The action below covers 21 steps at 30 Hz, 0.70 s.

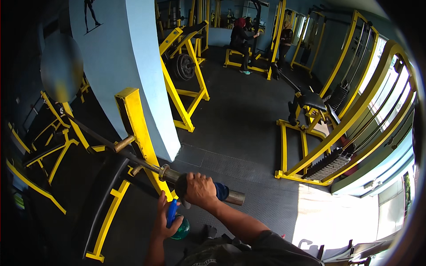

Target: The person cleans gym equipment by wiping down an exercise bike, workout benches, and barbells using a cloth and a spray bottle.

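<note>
My right hand is wrapped over a dark blue cloth around the metal end sleeve of a barbell. The cloth bunches out on both sides of my fingers, and the bare tip of the sleeve sticks out beyond it. Lower and to the left, my left hand holds a spray bottle with a blue trigger head and a green see-through body. The barbell's shaft runs up and left past a yellow rack post with knurled metal pegs.
A black padded bench on a yellow frame stands beneath the bar. A blue pillar rises behind the post. Yellow weight machines line the right side. Farther back, one person sits at a machine and another stands.
</note>
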{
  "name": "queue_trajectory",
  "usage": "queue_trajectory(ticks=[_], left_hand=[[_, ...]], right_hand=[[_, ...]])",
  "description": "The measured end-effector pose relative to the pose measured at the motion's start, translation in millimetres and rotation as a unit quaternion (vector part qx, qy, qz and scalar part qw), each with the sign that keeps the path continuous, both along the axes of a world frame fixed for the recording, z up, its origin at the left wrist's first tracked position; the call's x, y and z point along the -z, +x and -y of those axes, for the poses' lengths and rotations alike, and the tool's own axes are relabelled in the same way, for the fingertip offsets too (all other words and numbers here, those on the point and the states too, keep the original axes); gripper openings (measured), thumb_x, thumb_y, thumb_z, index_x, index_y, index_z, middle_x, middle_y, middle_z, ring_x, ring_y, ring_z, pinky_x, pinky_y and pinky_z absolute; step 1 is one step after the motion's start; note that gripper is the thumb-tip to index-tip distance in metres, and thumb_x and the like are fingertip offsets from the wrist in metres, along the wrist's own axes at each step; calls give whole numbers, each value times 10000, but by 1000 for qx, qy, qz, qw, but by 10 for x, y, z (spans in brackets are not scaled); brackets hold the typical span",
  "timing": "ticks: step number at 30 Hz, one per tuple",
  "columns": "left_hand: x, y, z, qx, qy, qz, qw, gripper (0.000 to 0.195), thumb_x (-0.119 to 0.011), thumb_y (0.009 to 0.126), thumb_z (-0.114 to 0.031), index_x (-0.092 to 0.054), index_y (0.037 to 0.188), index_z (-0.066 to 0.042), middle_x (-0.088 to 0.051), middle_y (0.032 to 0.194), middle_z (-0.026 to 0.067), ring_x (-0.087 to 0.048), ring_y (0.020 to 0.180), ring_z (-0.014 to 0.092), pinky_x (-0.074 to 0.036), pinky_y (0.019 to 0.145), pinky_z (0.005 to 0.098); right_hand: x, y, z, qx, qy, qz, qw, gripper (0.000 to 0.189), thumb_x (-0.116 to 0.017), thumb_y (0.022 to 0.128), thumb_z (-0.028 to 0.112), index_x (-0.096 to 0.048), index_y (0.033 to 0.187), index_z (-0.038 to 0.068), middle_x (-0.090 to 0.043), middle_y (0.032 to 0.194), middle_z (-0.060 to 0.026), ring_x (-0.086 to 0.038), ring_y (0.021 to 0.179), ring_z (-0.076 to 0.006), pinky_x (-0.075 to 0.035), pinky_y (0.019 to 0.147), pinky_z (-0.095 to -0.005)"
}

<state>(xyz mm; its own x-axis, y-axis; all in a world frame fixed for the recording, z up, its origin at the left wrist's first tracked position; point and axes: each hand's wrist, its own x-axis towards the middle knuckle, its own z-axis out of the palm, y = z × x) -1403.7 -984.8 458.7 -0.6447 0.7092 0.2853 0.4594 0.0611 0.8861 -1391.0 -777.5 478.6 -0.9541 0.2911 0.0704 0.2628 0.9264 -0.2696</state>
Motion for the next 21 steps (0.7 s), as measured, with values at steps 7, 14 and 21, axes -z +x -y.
queue_trajectory(ticks=[7, 14, 21], left_hand=[[-140, -592, 19, -1, 2, -48, 999, 549, -693, 785, -79, -511, 1299, -16, -163, 1531, 287, -332, 1384, 427, -363, 1076, 468], [-164, -1156, 299, 124, -30, 21, 992, 503, -705, 807, -179, -557, 1266, -35, -143, 1557, 295, -314, 1402, 430, -310, 1110, 484], [-196, -1565, 470, 275, -50, 0, 960, 485, -690, 814, -220, -576, 1250, -41, -182, 1552, 293, -277, 1424, 427, -287, 1121, 468]], right_hand=[[-118, -151, 61, -36, -31, -44, 998, 655, -684, 769, 354, -488, 1286, 3, -644, 1055, -198, -657, 975, -341, -498, 858, -445], [-188, 551, -119, 156, 42, -31, 986, 521, -771, 669, 376, -616, 1063, 71, -651, 946, -125, -638, 903, -296, -437, 837, -429], [143, -522, 637, 200, 79, -123, 969, 620, -725, 656, 432, -601, 1130, 51, -623, 1044, -143, -595, 1001, -309, -391, 930, -475]])
